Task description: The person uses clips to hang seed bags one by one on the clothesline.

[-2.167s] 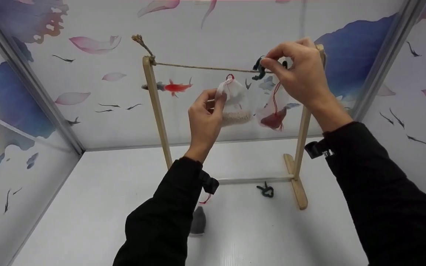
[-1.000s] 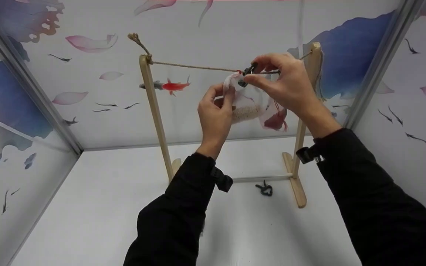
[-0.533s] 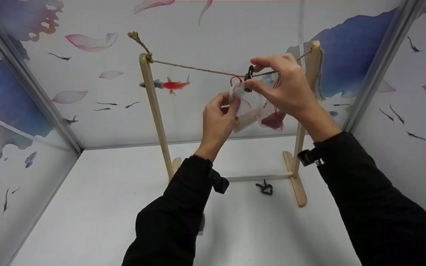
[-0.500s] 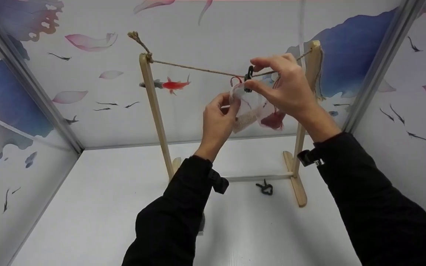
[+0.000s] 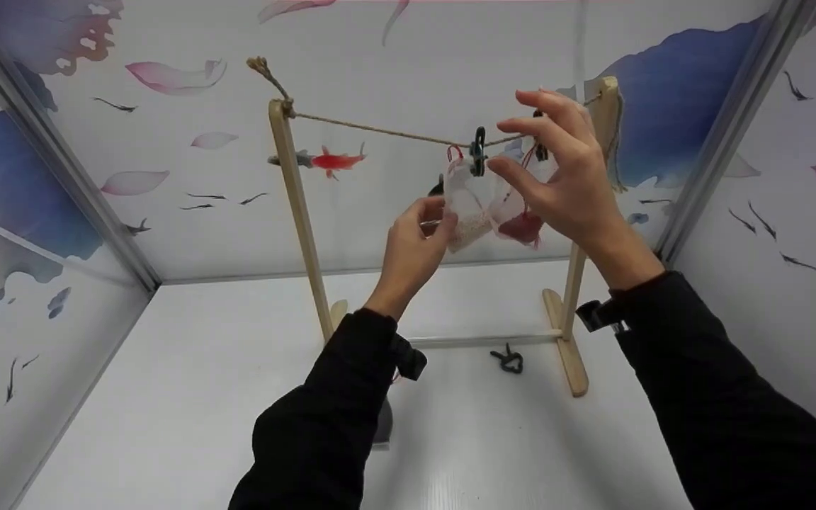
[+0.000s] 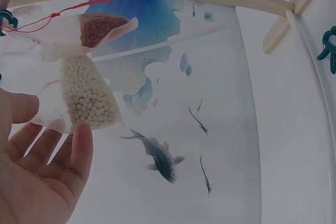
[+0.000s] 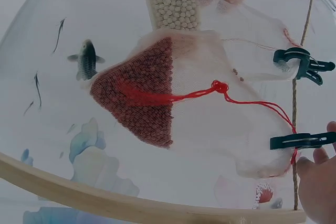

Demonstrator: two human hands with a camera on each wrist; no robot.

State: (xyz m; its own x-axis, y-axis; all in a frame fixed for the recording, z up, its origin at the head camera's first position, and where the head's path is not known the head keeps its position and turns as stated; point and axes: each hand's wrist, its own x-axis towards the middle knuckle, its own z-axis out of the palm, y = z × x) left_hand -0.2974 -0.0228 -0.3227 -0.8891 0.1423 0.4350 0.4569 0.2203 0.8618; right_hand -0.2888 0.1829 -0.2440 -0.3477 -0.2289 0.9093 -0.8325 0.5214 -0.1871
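A mesh pouch of white beads (image 5: 470, 225) hangs from the twine line (image 5: 380, 130), held by a dark green clothespin (image 5: 478, 152). My left hand (image 5: 415, 244) is at the lower left edge of this pouch, fingertips at the mesh, thumb and fingers apart in the left wrist view. Just right of the clothespin is my right hand (image 5: 564, 163), fingers spread and holding nothing. A second mesh pouch with dark red beads (image 7: 142, 93) and a red drawstring hangs alongside, fastened by another clothespin (image 7: 302, 140). The right fingers overlap that clothespin in the head view.
A wooden frame (image 5: 302, 227) with two posts carries the twine. On the white floor lie another clothespin (image 5: 509, 360) and a dark grey pouch (image 5: 384, 425), partly hidden by the left sleeve. Printed panels stand at the back and both sides.
The right hand has brought the clothespin to the white-bead pouch on the twine, let go of it and moved right. The left hand has slid from the pouch's top down its edge.
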